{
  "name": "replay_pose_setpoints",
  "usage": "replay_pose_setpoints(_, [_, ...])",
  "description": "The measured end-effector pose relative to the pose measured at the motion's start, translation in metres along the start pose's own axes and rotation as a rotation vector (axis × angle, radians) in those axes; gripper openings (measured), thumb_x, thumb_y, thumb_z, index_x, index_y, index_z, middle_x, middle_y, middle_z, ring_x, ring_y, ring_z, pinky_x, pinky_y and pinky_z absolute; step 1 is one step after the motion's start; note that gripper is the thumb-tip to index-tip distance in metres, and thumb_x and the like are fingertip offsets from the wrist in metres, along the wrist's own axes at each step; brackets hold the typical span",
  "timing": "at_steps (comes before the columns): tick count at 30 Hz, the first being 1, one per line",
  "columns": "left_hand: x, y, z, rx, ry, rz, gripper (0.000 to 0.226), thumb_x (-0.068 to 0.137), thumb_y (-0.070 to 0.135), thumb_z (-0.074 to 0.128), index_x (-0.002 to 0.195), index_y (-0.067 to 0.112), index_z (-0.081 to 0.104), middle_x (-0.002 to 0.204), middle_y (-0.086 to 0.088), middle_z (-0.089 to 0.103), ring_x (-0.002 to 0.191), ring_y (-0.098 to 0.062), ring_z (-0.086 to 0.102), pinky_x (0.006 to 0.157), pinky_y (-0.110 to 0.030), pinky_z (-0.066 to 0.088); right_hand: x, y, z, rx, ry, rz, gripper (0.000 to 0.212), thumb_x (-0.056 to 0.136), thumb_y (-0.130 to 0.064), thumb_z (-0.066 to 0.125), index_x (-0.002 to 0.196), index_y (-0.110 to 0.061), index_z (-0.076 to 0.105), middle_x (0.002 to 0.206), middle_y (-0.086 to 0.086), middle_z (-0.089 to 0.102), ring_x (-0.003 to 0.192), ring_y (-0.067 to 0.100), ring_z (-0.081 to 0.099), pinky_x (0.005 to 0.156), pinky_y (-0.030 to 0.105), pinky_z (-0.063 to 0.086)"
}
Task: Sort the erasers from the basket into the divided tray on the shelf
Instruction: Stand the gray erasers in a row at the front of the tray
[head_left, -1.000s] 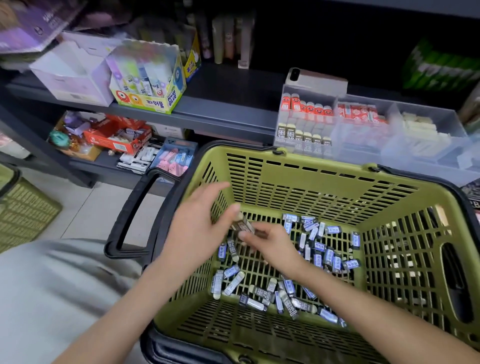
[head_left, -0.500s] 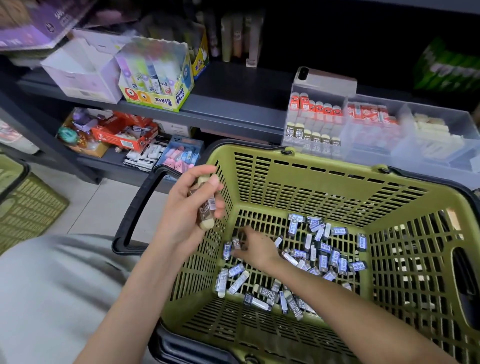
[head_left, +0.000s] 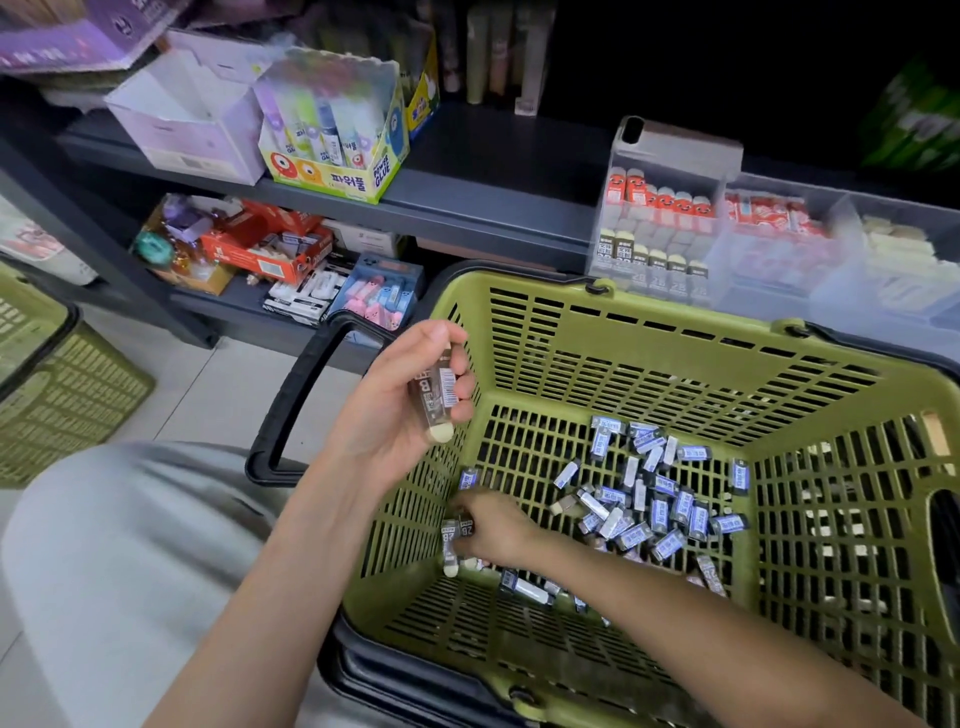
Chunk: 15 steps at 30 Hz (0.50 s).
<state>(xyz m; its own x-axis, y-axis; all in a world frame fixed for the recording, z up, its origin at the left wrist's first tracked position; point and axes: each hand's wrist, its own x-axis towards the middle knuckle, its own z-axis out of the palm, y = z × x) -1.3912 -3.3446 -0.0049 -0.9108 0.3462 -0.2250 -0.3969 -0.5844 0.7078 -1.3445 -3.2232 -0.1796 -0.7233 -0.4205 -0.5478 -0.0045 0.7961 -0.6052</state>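
A green slotted basket (head_left: 675, 358) sits in front of me with several small wrapped erasers (head_left: 654, 499) scattered on its bottom. My left hand (head_left: 400, 410) is raised over the basket's left wall and holds a small stack of erasers (head_left: 434, 400) upright. My right hand (head_left: 493, 525) is down at the basket's bottom left, fingers pinching two black-sleeved erasers (head_left: 457, 535). The clear divided tray (head_left: 769, 249) stands on the shelf behind the basket, its compartments holding rows of red, black and pale erasers.
A glue-stick display box (head_left: 332, 135) and a white carton (head_left: 192, 119) stand on the upper shelf at left. The lower shelf holds stationery packs (head_left: 291, 270). Another green basket (head_left: 57, 384) is on the floor at far left. The basket's black handle (head_left: 296, 400) hangs outward.
My left hand has lifted out of the basket with the stack of erasers. My right hand has moved down and left along the basket bottom and taken hold of two more.
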Motion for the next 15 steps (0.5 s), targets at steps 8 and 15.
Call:
replay_pose_setpoints(8, [0.003, -0.004, -0.006, 0.144, 0.000, -0.024, 0.010, 0.080, 0.018, 0.059, 0.083, 0.010, 0.063, 0.065, -0.001, 0.057, 0.053, -0.012, 0.054, 0.044, -0.022, 0.046, -0.013, 0.007, -0.011, 0.325, -0.050, -0.010, 0.022, 0.081, -0.008, 0.069, 0.101, -0.009, 0.059, 0.109, 0.007, 0.057, 0.071, 0.011, 0.057, 0.064, 0.023, 0.050])
replay_pose_setpoints(15, [0.008, -0.024, -0.004, 0.652, 0.085, -0.097, 0.027, 0.077, 0.037, 0.066, 0.091, 0.014, 0.063, 0.076, -0.001, 0.059, 0.069, -0.012, 0.059, 0.060, -0.023, 0.052, -0.074, 0.005, -0.095, 0.746, 0.023, -0.027, 0.012, 0.079, -0.002, 0.068, 0.089, -0.007, 0.062, 0.071, 0.004, 0.063, 0.055, 0.014, 0.058, 0.054, 0.023, 0.051])
